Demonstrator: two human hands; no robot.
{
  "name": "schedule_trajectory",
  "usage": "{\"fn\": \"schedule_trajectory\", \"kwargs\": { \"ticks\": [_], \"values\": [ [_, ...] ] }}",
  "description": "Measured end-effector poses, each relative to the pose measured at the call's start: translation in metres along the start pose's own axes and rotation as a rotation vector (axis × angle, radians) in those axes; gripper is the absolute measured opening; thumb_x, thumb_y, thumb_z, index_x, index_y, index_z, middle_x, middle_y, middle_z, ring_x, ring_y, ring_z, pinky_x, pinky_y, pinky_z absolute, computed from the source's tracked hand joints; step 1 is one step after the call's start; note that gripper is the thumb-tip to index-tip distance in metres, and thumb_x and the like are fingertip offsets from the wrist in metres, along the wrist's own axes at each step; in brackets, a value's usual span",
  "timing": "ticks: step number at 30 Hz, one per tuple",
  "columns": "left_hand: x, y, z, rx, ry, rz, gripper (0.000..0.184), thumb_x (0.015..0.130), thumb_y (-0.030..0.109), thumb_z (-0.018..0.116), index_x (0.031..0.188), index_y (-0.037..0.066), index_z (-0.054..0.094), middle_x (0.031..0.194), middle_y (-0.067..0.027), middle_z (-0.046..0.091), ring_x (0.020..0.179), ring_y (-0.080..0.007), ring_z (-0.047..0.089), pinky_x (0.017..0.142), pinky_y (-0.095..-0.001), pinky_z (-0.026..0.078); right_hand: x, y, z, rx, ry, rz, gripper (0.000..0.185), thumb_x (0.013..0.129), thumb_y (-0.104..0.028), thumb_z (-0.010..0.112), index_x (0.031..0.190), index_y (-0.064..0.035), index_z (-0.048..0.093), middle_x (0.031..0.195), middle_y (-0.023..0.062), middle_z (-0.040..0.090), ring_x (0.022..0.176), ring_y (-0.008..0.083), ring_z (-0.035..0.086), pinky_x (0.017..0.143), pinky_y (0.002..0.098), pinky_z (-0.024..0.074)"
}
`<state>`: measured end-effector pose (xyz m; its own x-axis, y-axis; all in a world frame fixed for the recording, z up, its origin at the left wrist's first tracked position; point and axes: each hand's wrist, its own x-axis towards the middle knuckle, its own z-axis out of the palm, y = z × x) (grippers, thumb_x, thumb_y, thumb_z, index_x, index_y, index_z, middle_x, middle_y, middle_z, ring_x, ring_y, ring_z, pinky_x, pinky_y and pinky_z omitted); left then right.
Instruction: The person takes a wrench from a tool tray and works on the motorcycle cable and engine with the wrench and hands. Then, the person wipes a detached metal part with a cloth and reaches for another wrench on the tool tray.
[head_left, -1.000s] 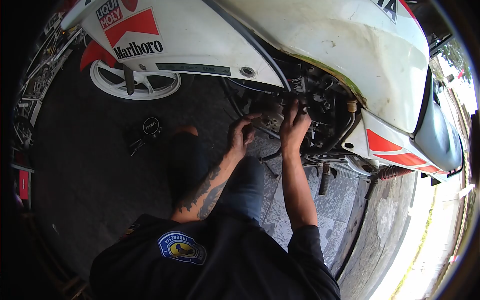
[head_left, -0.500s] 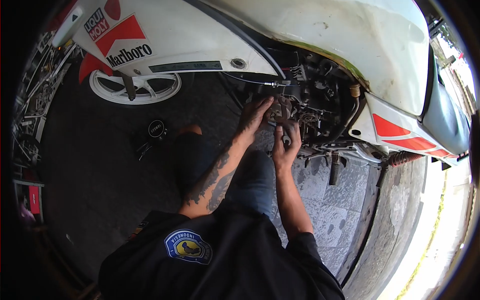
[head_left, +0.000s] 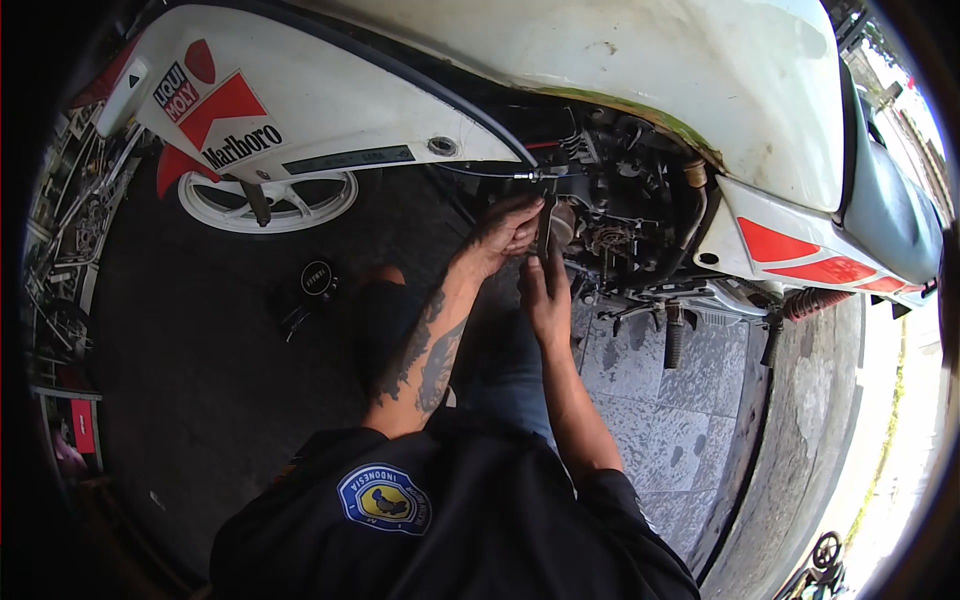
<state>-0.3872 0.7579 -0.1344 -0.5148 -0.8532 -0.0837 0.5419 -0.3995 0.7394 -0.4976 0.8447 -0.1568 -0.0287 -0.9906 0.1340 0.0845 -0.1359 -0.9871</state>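
My left hand [head_left: 507, 230] has its fingers curled beside a round grey metal part [head_left: 564, 226] at the front of the exposed engine [head_left: 625, 215]. It seems to grip that part, though its fingertips are partly hidden. A dark wrench [head_left: 547, 225] stands edge-on across the part's near side, between both hands. My right hand [head_left: 546, 295] is closed on the wrench's lower end, thumb upward. Both hands are smudged with dark grease. A cable [head_left: 500, 176] with a metal adjuster runs just above my left hand.
The white motorcycle fairing [head_left: 330, 110] and tank [head_left: 690, 70] overhang the work area. A footpeg [head_left: 674, 340] juts out at the lower right. On the dark floor to the left lies a round black cover [head_left: 318, 280]. Metal parts [head_left: 85, 215] are piled along the left edge.
The wrench, earlier seen flat with its open jaw showing, is now turned edge-on. My hands have drawn slightly left, and the round part's face shows more. The view has shifted a little.
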Motion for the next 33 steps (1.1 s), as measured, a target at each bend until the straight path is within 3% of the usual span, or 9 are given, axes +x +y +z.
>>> {"fn": "schedule_trajectory", "kwargs": {
  "ticks": [1, 3, 6, 8, 13, 22, 26, 29, 33],
  "values": [
    [-0.002, 0.000, 0.002, 0.006, -0.004, -0.008, 0.018, 0.093, 0.024, 0.052, 0.084, 0.009, 0.058, 0.052, 0.0087, 0.035, 0.038, 0.0009, 0.028, 0.034, -0.0149, 0.021, 0.002, 0.005, 0.003, -0.234, 0.102, 0.031, 0.051, 0.090, -0.008, 0.045, 0.140, -0.0077, 0.033, 0.075, 0.0050, 0.053, 0.058, 0.0069, 0.047, 0.050, 0.0194, 0.0360],
    [-0.004, 0.000, 0.005, 0.081, 0.087, 0.057, 0.017, 0.092, 0.026, 0.054, 0.089, 0.010, 0.060, 0.053, 0.0098, 0.037, 0.039, 0.0020, 0.029, 0.035, -0.0141, 0.020, 0.014, 0.013, 0.007, -0.474, 0.218, -0.173, 0.044, 0.090, -0.001, 0.042, 0.134, -0.0042, 0.041, 0.104, 0.0240, 0.060, 0.094, 0.0317, 0.062, 0.078, 0.0336, 0.0471],
    [-0.006, -0.006, 0.013, 0.222, 0.391, 0.186, 0.015, 0.090, 0.025, 0.058, 0.091, 0.010, 0.060, 0.055, 0.0101, 0.040, 0.040, 0.0029, 0.029, 0.035, -0.0140, 0.020, 0.015, 0.013, 0.018, -0.555, 0.312, -0.425, 0.039, 0.091, -0.004, 0.043, 0.130, -0.0010, 0.044, 0.100, 0.0212, 0.062, 0.087, 0.0301, 0.063, 0.073, 0.0344, 0.0469],
    [-0.001, -0.013, 0.015, 0.212, 0.432, 0.247, 0.014, 0.089, 0.024, 0.060, 0.092, 0.010, 0.060, 0.056, 0.0100, 0.041, 0.040, 0.0029, 0.030, 0.035, -0.0141, 0.020, 0.015, 0.013, 0.021, -0.524, 0.318, -0.333, 0.041, 0.089, -0.001, 0.042, 0.130, -0.0014, 0.043, 0.114, 0.0264, 0.056, 0.108, 0.0369, 0.055, 0.084, 0.0369, 0.0442],
    [0.005, -0.013, 0.019, 0.199, 0.502, 0.401, 0.013, 0.087, 0.021, 0.062, 0.094, 0.010, 0.060, 0.058, 0.0092, 0.044, 0.041, 0.0026, 0.031, 0.036, -0.0144, 0.020, 0.017, 0.018, 0.024, -0.553, 0.342, -0.308, 0.043, 0.088, 0.001, 0.041, 0.130, -0.0028, 0.044, 0.115, 0.0275, 0.055, 0.106, 0.0397, 0.054, 0.084, 0.0377, 0.0449],
    [0.003, -0.005, 0.006, 0.014, 0.281, 0.199, 0.009, 0.087, 0.018, 0.060, 0.091, 0.010, 0.057, 0.057, 0.0080, 0.044, 0.039, 0.0004, 0.031, 0.035, -0.0157, 0.021, 0.025, 0.020, 0.026, -0.564, 0.340, -0.371, 0.049, 0.085, 0.004, 0.040, 0.134, -0.0038, 0.039, 0.114, 0.0265, 0.055, 0.103, 0.0393, 0.056, 0.081, 0.0391, 0.0459],
    [0.008, -0.005, -0.001, -0.186, 0.182, 0.092, 0.011, 0.086, 0.023, 0.062, 0.084, 0.015, 0.054, 0.052, 0.0081, 0.039, 0.035, -0.0021, 0.029, 0.033, -0.0171, 0.019, 0.021, 0.000, 0.019, -0.481, 0.237, -0.133, 0.050, 0.083, 0.007, 0.040, 0.132, -0.0021, 0.042, 0.101, 0.0263, 0.059, 0.096, 0.0397, 0.059, 0.078, 0.0404, 0.0465],
    [0.018, -0.011, -0.012, -0.084, 0.223, 0.028, 0.034, 0.089, 0.033, 0.057, 0.061, 0.021, 0.042, 0.048, 0.0088, 0.036, 0.034, -0.0018, 0.026, 0.033, -0.0196, 0.016, 0.018, -0.004, 0.006, -0.524, 0.294, -0.340, 0.039, 0.074, 0.004, 0.051, 0.113, 0.0034, 0.052, 0.093, 0.0311, 0.056, 0.092, 0.0472, 0.053, 0.073, 0.0468, 0.0455],
    [0.017, -0.011, -0.003, -0.087, 0.275, 0.081, 0.033, 0.090, 0.032, 0.057, 0.062, 0.019, 0.045, 0.049, 0.0097, 0.037, 0.037, -0.0010, 0.029, 0.038, -0.0181, 0.020, 0.020, -0.031, 0.003, -0.606, 0.220, -0.263, 0.057, 0.075, -0.001, 0.050, 0.130, -0.0098, 0.042, 0.088, 0.0289, 0.059, 0.085, 0.0471, 0.056, 0.070, 0.0524, 0.0453]
  ]
}}
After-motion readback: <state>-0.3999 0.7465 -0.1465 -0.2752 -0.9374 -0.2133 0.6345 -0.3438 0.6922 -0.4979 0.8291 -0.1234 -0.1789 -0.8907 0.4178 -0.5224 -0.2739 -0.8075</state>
